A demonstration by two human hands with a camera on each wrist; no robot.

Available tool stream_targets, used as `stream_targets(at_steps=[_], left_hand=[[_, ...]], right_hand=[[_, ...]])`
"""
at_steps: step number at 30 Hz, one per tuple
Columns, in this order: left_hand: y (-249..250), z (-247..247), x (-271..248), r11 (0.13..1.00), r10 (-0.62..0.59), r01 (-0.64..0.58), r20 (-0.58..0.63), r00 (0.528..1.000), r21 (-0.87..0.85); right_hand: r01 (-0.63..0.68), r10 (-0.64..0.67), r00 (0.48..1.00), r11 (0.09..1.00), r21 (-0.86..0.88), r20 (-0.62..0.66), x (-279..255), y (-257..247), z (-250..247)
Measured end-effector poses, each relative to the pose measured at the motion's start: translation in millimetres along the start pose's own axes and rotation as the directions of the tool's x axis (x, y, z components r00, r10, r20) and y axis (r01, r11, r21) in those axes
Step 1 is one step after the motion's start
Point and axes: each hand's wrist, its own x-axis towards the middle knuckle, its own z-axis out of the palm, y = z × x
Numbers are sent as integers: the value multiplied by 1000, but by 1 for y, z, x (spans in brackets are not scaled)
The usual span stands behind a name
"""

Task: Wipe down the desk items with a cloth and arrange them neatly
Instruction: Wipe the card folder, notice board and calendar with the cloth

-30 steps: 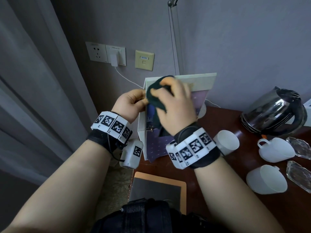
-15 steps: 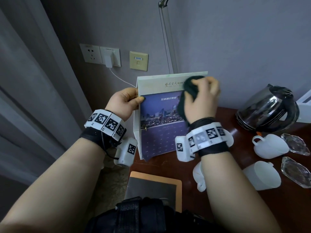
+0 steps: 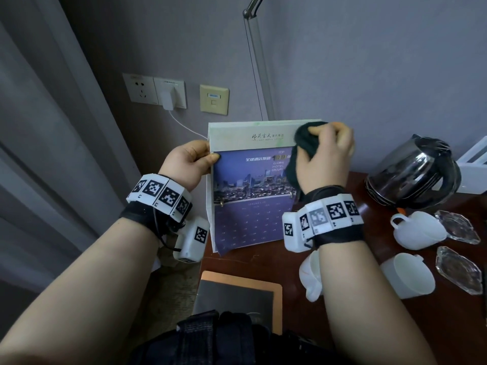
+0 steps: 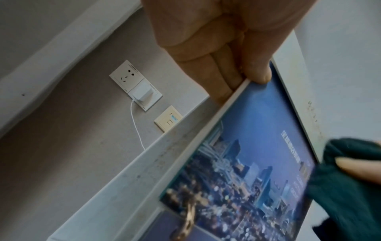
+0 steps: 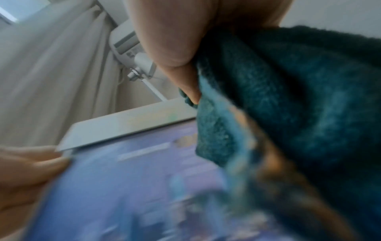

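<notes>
Two cups head-cam only.

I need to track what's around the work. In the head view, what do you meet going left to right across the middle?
Curtain → left hand → calendar → cloth → right hand → kettle.

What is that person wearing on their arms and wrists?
Both forearms are bare, with no sleeves. The left hand and right hand each carry a white segmented wristband printed with black square codes over a black fabric strap. A small white box with a code marker hangs below the left wrist, joined by a thin black cable.
</notes>
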Motion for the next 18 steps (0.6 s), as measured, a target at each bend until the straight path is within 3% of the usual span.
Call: stream_targets(at_steps=[2, 6, 10, 12, 14, 18], left_hand=[[1, 2, -2, 1000, -3, 3, 7, 1000, -10], [1, 0, -4, 999, -3, 4, 15, 1000, -53], [1, -8, -5, 998, -6, 7, 20, 1000, -59], [0, -8, -4, 998, -19, 20, 18, 1000, -60], [0, -7, 0, 998, -37, 38, 15, 999, -59], [0, -4, 1, 998, -47, 48, 36, 998, -39]], right_hand=[[130, -132, 989, 991, 31, 70, -9, -23, 11], [409, -411, 906, 912, 41, 104, -27, -69, 30], [556, -556, 820, 830, 46, 132, -28, -78, 33], [538, -538, 832, 842, 39, 132, -23, -70, 28], [462, -459, 880, 887, 7, 124, -17, -59, 20], [149, -143, 987, 986, -78, 72, 2, -31, -2]])
